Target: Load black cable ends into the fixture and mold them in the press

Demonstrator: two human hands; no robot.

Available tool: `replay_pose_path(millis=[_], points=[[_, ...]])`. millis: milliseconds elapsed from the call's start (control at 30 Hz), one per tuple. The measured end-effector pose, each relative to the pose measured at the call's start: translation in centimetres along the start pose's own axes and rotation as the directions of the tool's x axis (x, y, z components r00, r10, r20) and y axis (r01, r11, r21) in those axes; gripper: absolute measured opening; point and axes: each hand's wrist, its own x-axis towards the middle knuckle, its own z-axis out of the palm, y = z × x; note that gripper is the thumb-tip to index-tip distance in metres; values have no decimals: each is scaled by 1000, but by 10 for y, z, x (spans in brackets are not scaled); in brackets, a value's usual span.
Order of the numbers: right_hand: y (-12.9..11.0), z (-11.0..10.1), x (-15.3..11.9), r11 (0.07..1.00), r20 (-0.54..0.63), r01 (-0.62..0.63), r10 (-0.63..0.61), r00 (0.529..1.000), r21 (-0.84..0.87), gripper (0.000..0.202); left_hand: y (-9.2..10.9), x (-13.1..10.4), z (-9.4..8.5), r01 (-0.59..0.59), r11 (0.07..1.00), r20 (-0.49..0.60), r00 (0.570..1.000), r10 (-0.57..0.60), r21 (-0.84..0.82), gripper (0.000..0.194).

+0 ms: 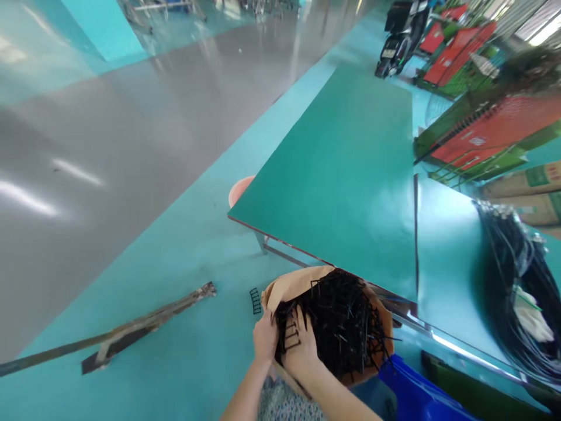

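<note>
Fingers of both hands are at the near left edge of a brown box (280, 289) that is full of black parts (346, 327). Left hand (265, 338) lies on the outer rim of the box, fingers curled over the rim and gripping it. Right hand (301, 351) is just beside it, touching it, with the fingers spread and pushed into the black parts; whether they close on any piece, I cannot tell. One black comb-like piece (291, 336) lies between the two hands, against the right fingers. Another small black piece (255, 300) lies on the floor, just left of the left fingers. Beyond the fingers stands a green table (346, 169). Far to the left of the fingers a long metal bar (131, 327) lies on the floor. Right of the fingers, near the box, is a blue bin (416, 392).
</note>
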Motion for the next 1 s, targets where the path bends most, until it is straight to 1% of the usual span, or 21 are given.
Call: replay_pose_path(millis=[33, 100, 133, 167, 200, 233, 267, 300, 333, 400, 433, 467, 500, 533, 567, 600, 667, 733, 833, 933, 1000], points=[[-2, -16, -13, 1000, -3, 27, -27, 1000, 12, 45, 3, -4, 1, 4, 1000, -11, 1000, -3, 5, 28], [2, -53, -33, 994, 77, 87, -92, 993, 71, 37, 7, -10, 2, 20, 1000, -32, 999, -20, 22, 28], [10, -72, -39, 989, 113, 102, -114, 987, 108, 30, 9, -12, 3, 31, 999, -41, 999, -30, 35, 27], [23, -91, -40, 985, 111, 101, -117, 987, 140, 28, 11, -14, 3, 42, 998, -47, 998, -39, 50, 26], [41, -106, -38, 978, 132, 112, -136, 982, 173, 32, 13, -15, 2, 49, 997, -52, 998, -46, 67, 25], [61, -117, -32, 986, -28, 37, -33, 999, 163, 36, 14, -15, 0, 55, 995, -57, 997, -50, 84, 24], [83, -122, -25, 990, -161, 2, 21, 987, 144, 36, 17, -16, -2, 57, 993, -63, 997, -51, 99, 23], [105, -121, -17, 993, -208, -48, 71, 976, 111, 41, 21, -17, -5, 56, 992, -73, 996, -48, 113, 22], [124, -113, -11, 990, -184, -111, 127, 975, 92, 51, 27, -18, -9, 43, 991, -99, 995, -30, 128, 23], [150, -82, -7, 982, -135, -163, 175, 975, 100, 59, 43, -24, -15, -33, 986, -207, 976, 67, 161, 33], [156, -63, -10, 976, -129, -192, 205, 970, 103, 61, 52, -30, -16, -107, 977, -265, 952, 153, 182, 40], [159, -44, -16, 968, -154, -230, 244, 957, 102, 61, 62, -37, -15, -202, 956, -304, 916, 261, 212, 45], [159, -26, -23, 956, -188, -276, 290, 938, 99, 62, 72, -45, -11, -309, 918, -306, 874, 378, 250, 48], [159, -10, -31, 943, -211, -318, 333, 919, 101, 61, 80, -55, -5, -413, 865, -266, 832, 486, 286, 50], [159, 2, -37, 930, -221, -353, 368, 903, 107, 60, 86, -64, 4, -498, 809, -191, 802, 567, 311, 51], [161, 11, -42, 919, -207, -377, 394, 896, 118, 58, 89, -73, 15, -560, 761, -99, 781, 617, 327, 53], [171, 23, -44, 905, -139, -400, 419, 897, 146, 55, 88, -85, 39, -614, 718, 60, 772, 633, 327, 66], [186, 29, -38, 897, -77, -413, 428, 900, 160, 51, 83, -87, 62, -610, 729, 135, 788, 601, 312, 73], [205, 37, -24, 892, -51, -426, 437, 898, 149, 48, 81, -74, 88, -578, 760, 148, 814, 561, 298, 64], [216, 47, -11, 896, -29, -426, 433, 901, 127, 44, 91, -53, 101, -541, 786, 148, 840, 522, 298, 59], [221, 53, -2, 910, 12, -397, 399, 917, 117, 40, 96, -39, 108, -528, 792, 154, 848, 506, 305, 59]])
